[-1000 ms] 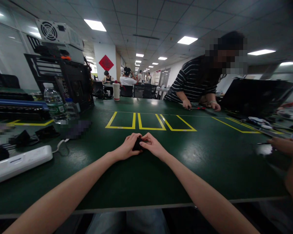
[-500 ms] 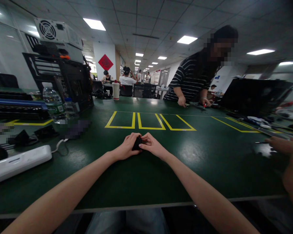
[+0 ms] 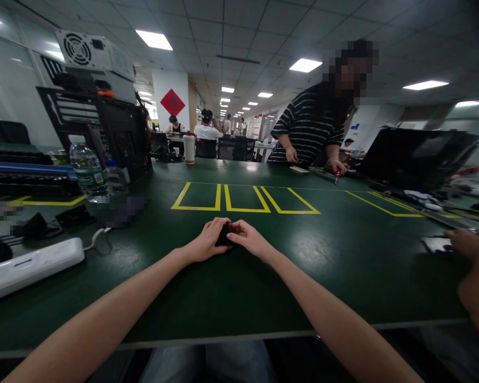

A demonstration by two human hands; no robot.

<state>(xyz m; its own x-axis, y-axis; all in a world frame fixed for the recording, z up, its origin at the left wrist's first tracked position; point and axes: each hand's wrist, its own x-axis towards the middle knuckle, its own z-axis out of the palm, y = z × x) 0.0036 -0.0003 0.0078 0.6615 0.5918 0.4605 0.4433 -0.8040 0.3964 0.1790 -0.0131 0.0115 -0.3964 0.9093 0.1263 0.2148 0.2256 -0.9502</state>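
Note:
A small black object [image 3: 223,235] stands on the green table [image 3: 231,298], between my two hands and partly hidden by them. My left hand [image 3: 209,240] is wrapped round its left side, with the fingers over the top and the thumb low. From the right, my right hand [image 3: 247,238] pinches its edge with thumb and fingertips. Just beyond the hands, yellow tape outlines [image 3: 245,210] mark the table.
At left are a white power strip [image 3: 43,263], a water bottle [image 3: 88,170] and a black computer case [image 3: 123,133]. Across the table a person [image 3: 307,125] holds a red-handled tool [image 3: 337,174]. Another person's hand [image 3: 469,246] is at the right edge.
My hands have barely moved. The person across has shifted slightly left, and a flat pale piece now lies on the table there. The hand at the right edge has moved a little right.

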